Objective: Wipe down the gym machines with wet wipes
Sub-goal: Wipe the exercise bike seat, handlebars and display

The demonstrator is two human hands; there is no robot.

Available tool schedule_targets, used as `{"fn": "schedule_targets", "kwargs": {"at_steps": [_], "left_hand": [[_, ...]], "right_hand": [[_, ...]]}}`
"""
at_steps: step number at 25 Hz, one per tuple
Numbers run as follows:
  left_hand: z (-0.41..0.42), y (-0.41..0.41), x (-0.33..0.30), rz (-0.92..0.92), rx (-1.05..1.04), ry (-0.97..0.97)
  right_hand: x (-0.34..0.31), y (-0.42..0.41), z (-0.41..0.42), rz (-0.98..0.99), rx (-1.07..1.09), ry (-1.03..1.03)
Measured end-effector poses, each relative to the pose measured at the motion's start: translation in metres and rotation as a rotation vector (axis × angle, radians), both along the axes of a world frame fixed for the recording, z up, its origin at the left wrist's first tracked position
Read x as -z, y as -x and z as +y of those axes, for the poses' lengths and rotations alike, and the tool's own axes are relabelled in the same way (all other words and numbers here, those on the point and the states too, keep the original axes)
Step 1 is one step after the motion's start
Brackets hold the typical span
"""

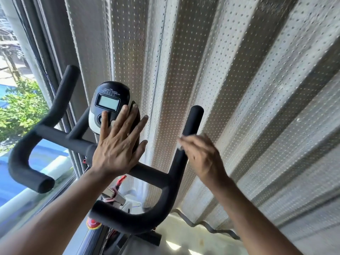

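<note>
Mid-wipe on the bike (103,142). Left hand (117,146) spread flat against the console (108,103), centre frame. Right hand (200,155), blurred, pinching a wipe (181,142) at the right handlebar (185,137). Left bar, frame probably still to do.
</note>
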State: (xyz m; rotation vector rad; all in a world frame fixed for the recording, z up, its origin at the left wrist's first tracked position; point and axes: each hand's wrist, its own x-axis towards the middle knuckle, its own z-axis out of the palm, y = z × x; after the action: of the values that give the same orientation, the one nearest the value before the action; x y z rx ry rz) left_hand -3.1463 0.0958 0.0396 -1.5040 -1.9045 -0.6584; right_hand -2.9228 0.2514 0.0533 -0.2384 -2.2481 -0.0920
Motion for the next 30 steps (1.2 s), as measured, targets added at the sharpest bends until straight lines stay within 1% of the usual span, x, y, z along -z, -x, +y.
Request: {"fn": "schedule_targets", "kwargs": {"at_steps": [2, 4, 8, 10, 12, 14, 16, 19, 21, 23, 25, 27, 29, 30], "left_hand": [[0.0, 0.001, 0.001, 0.009, 0.008, -0.007], [0.0, 0.003, 0.003, 0.009, 0.014, -0.021], [0.002, 0.001, 0.004, 0.015, 0.009, -0.037], [0.001, 0.002, 0.004, 0.014, 0.01, -0.048], [-0.001, 0.002, 0.006, 0.015, 0.02, -0.063], [0.0, 0.002, 0.008, 0.011, 0.019, -0.073], [0.0, 0.002, 0.01, 0.005, 0.019, -0.085], [0.002, 0.001, 0.01, 0.0, 0.005, -0.087], [0.002, 0.0, 0.009, -0.002, 0.005, -0.081], [0.001, 0.001, 0.009, 0.002, -0.002, -0.069], [0.001, 0.0, 0.009, 0.007, -0.006, -0.064], [0.0, 0.0, 0.009, 0.009, -0.003, -0.068], [0.001, 0.0, 0.009, 0.012, -0.001, -0.07], [0.0, 0.0, 0.009, 0.012, 0.0, -0.068]], "right_hand": [[0.022, -0.014, -0.018, -0.026, -0.051, 0.05], [0.026, -0.017, -0.02, 0.037, -0.036, 0.09], [-0.017, 0.015, 0.013, 0.17, 0.085, 0.082], [-0.038, 0.027, 0.032, 0.239, 0.101, 0.081], [-0.04, 0.025, 0.039, 0.312, 0.091, 0.107], [-0.02, 0.014, 0.031, 0.365, 0.081, 0.171], [0.015, -0.001, 0.003, 0.388, 0.031, 0.318], [0.051, -0.014, -0.029, 0.342, -0.034, 0.468], [0.043, -0.007, -0.017, 0.386, -0.005, 0.461], [0.016, 0.009, 0.007, 0.496, 0.028, 0.438], [-0.016, 0.022, 0.029, 0.54, 0.038, 0.402], [-0.038, 0.028, 0.045, 0.477, 0.068, 0.308], [-0.063, 0.027, 0.066, 0.282, 0.05, 0.262], [-0.077, 0.026, 0.072, 0.137, -0.007, 0.292]]}}
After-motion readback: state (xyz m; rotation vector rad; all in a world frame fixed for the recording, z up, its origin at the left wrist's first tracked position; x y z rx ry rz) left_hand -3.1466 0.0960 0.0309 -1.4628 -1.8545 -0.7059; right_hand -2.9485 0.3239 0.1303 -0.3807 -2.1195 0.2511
